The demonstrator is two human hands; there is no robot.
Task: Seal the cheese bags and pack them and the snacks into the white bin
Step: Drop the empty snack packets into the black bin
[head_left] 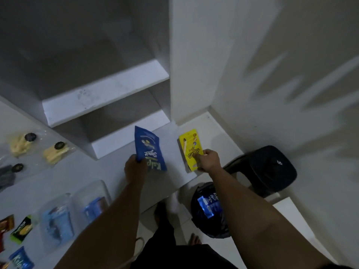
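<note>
My left hand (134,167) grips the lower end of a blue snack pouch (148,147), which stands tilted above the white counter (171,171). My right hand (208,160) pinches a yellow snack box (189,148) lying near the counter's right end. Two clear bags of pale cheese (21,143) (55,152) lie at the far left, each with a dark round label. Whether their tops are sealed cannot be told. No white bin can be made out.
White shelves (104,94) rise behind the counter. Clear plastic containers (56,220) (93,200) holding blue packets, a green packet (21,229), a brown packet (6,223) and a blue packet (21,258) lie bottom left. A black stool (272,167) and a dark bag (208,208) stand on the floor to the right.
</note>
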